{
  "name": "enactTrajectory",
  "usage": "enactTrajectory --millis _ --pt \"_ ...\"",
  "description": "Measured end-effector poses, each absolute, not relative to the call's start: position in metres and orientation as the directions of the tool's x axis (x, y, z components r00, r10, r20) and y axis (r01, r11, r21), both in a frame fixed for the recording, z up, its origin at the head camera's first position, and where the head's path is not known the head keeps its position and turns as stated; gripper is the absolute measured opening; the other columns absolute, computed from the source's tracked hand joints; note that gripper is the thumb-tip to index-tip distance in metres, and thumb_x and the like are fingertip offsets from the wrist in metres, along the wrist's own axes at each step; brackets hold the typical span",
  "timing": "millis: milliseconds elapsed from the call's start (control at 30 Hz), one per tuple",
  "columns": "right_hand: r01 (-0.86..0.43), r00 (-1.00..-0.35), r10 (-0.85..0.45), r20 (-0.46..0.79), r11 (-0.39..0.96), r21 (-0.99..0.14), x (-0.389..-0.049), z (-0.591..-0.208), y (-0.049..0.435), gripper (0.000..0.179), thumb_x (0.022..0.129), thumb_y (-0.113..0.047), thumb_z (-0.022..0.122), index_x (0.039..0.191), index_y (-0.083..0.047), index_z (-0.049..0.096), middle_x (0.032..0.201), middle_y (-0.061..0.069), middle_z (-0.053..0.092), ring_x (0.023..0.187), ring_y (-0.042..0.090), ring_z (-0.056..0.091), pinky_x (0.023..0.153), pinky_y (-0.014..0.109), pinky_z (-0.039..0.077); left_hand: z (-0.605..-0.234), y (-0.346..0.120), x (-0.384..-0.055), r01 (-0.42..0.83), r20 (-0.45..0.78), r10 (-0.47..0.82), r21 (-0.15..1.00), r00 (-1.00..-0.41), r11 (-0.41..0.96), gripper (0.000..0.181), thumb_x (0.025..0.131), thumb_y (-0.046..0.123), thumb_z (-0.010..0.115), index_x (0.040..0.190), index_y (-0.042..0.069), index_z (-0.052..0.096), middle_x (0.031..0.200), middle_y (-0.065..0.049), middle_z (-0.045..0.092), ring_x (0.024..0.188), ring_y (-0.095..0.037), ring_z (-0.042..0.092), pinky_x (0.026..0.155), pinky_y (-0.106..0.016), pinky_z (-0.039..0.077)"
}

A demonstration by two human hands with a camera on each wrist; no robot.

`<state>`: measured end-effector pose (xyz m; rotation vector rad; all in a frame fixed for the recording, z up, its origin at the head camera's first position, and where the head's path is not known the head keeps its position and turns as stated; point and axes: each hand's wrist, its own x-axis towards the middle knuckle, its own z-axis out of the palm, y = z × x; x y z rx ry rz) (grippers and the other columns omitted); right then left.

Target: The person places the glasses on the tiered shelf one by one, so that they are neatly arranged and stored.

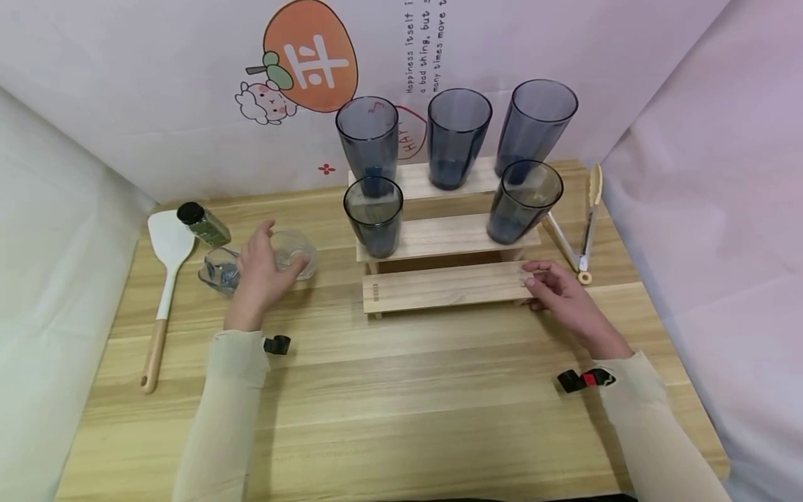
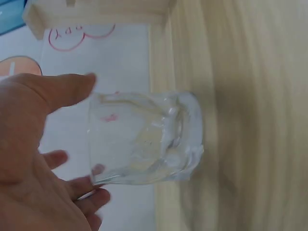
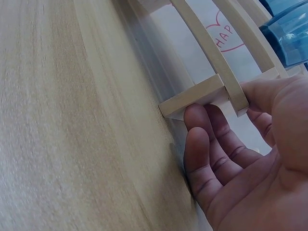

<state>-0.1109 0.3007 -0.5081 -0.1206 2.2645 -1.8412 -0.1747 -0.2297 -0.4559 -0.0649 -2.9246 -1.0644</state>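
A person is working with both hands at a wooden surface (image 1: 401,390). The left hand (image 1: 257,272) is hanging spread about the rim of a clear glass (image 1: 295,244), thumb on one side and fingers on the other; whether any fingertip is touching it, I cannot tell. That glass is sitting toward the back edge, left of the middle. A second clear glass (image 1: 217,270) is standing just beside that hand, nearer the left edge. The right hand (image 1: 563,296) is pinching the right end of the lowest step of a wooden rack (image 1: 445,287), which is standing near the back edge. Three taller tinted glasses (image 1: 460,129) are occupying its top step, two shorter tinted glasses (image 1: 376,226) its middle step. A black-capped jar (image 1: 210,226) is standing near the back left corner; a spatula (image 1: 166,289) is lying along the left edge. Tongs (image 1: 588,233) are lying splayed toward the back right corner.
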Motion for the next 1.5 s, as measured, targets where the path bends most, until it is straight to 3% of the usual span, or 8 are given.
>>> enactTrajectory --millis 167,300,467,700,833,1000,1167,1500 --pt "0.077 -0.973 -0.198 -0.119 0.206 -0.975 -0.11 -0.508 0.301 0.037 0.107 -0.019 0.054 0.139 -0.001 0.048 0.11 0.009 0.061 0.086 0.025 0.067 0.073 0.033 0.058 -0.476 -0.211 -0.173 0.073 0.109 -0.031 0.827 -0.994 0.558 0.099 0.092 0.034 0.077 0.16 0.009 0.01 0.16 -0.023 0.017 0.147 -0.037 0.017 0.116 -0.057 0.022" --pt "0.079 -0.973 -0.199 -0.119 0.2 -0.977 -0.11 -0.507 0.3 0.037 0.107 -0.019 0.054 0.14 -0.001 0.048 0.111 0.01 0.06 0.088 0.025 0.066 0.074 0.033 0.058 -0.491 -0.198 -0.169 0.021 0.114 -0.199 0.908 -0.973 0.417 0.099 0.088 0.033 0.081 0.158 0.008 0.015 0.161 -0.018 0.018 0.149 -0.029 0.019 0.119 -0.046 0.019" --pt "0.075 -0.972 -0.204 -0.115 0.196 -0.978 -0.111 -0.505 0.299 0.038 0.107 -0.019 0.054 0.14 -0.001 0.048 0.111 0.01 0.06 0.087 0.026 0.066 0.074 0.033 0.058 -0.499 -0.188 -0.168 -0.056 0.035 -0.315 0.959 -0.949 0.277 0.101 0.085 0.038 0.084 0.157 0.017 0.017 0.161 -0.01 0.023 0.149 -0.021 0.019 0.119 -0.04 0.018" --pt "0.077 -0.972 -0.203 -0.118 0.201 -0.977 -0.113 -0.504 0.298 0.038 0.107 -0.019 0.054 0.14 -0.001 0.048 0.112 0.009 0.06 0.087 0.027 0.067 0.073 0.033 0.058 -0.502 -0.188 -0.173 -0.118 -0.013 -0.359 0.955 -0.933 0.271 0.101 0.08 0.05 0.085 0.154 0.021 0.022 0.153 -0.006 0.034 0.148 -0.021 0.022 0.118 -0.038 0.019" --pt "0.079 -0.972 -0.204 -0.118 0.192 -0.978 -0.113 -0.504 0.298 0.038 0.107 -0.019 0.054 0.14 -0.001 0.048 0.113 0.009 0.061 0.087 0.026 0.066 0.073 0.033 0.058 -0.504 -0.192 -0.173 -0.11 -0.016 -0.345 0.961 -0.938 0.254 0.096 0.081 0.042 0.087 0.153 0.02 0.027 0.15 -0.007 0.039 0.145 -0.024 0.03 0.118 -0.041 0.022" --pt "0.083 -0.972 -0.202 -0.122 0.191 -0.978 -0.111 -0.506 0.299 0.037 0.107 -0.018 0.054 0.14 -0.001 0.048 0.112 0.01 0.06 0.089 0.024 0.064 0.074 0.033 0.057 -0.506 -0.194 -0.171 -0.093 -0.023 -0.296 0.97 -0.955 0.226 0.096 0.083 0.032 0.087 0.155 0.017 0.026 0.155 -0.009 0.037 0.145 -0.026 0.03 0.118 -0.042 0.021" --pt "0.078 -0.972 -0.205 -0.118 0.195 -0.978 -0.111 -0.507 0.299 0.038 0.107 -0.018 0.054 0.14 -0.001 0.048 0.112 0.01 0.06 0.09 0.024 0.065 0.074 0.033 0.057 -0.509 -0.191 -0.168 -0.107 -0.043 -0.32 0.977 -0.947 0.185 0.107 0.079 0.041 0.089 0.155 0.015 0.018 0.16 -0.009 0.031 0.148 -0.019 0.024 0.119 -0.035 0.019" --pt "0.059 -0.972 -0.211 -0.098 0.186 -0.981 -0.11 -0.507 0.3 0.037 0.107 -0.016 0.053 0.139 0.001 0.048 0.11 0.01 0.06 0.088 0.024 0.065 0.073 0.032 0.058 -0.515 -0.184 -0.17 -0.076 -0.002 -0.378 0.981 -0.926 0.181 0.095 0.076 0.039 0.092 0.145 0.017 0.031 0.153 -0.006 0.04 0.145 -0.018 0.028 0.118 -0.036 0.019"
